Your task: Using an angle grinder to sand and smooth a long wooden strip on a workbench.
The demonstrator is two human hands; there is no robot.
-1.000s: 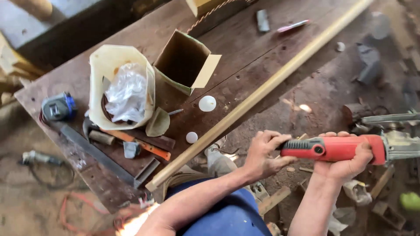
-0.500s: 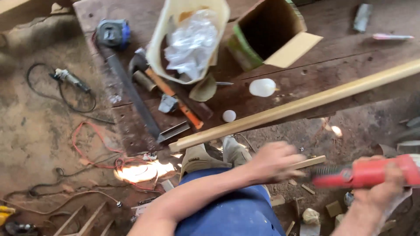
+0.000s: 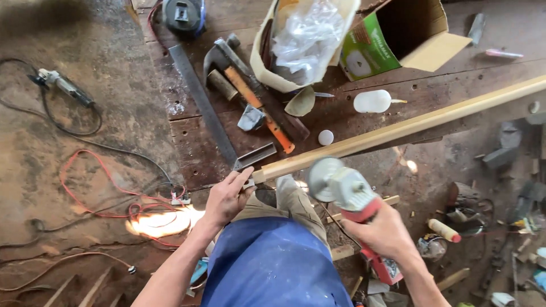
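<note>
Seen from the head camera, everything below is laid out on and around a dark wooden workbench [image 3: 432, 85].

Left hand: the left hand [image 3: 227, 196] is placed at the near end of a long pale wooden strip [image 3: 398, 129], fingers [image 3: 242, 177] partly curled and touching the end; a full clasp around the wood cannot be confirmed.

Right hand: the right hand [image 3: 387, 233] is clamped around the red body of an angle grinder [image 3: 355, 207], which is held just below the strip with its round grey disc turned up toward the camera.

Hands: they are kept apart, one at the strip's end and one on the tool.

Wooden strip: it is laid along the near edge of the workbench, running from the left hand up toward the right edge of the view.

Bench top: a steel square [image 3: 207, 111] is laid near the left edge, with a hammer [image 3: 224, 59] and an orange-handled tool [image 3: 259, 102] beside it. A cream bag with crumpled clear plastic [image 3: 304, 40] is set next to an open cardboard box [image 3: 401, 40]. A small white bottle [image 3: 372, 101] and a white cap [image 3: 326, 137] are seen just beyond the strip.

Floor: a red cable [image 3: 102, 187] is looped on the dirt at left, and a second power tool [image 3: 60, 85] is lying farther off.

Clothing: blue shorts [image 3: 273, 261] are seen between the arms.
</note>
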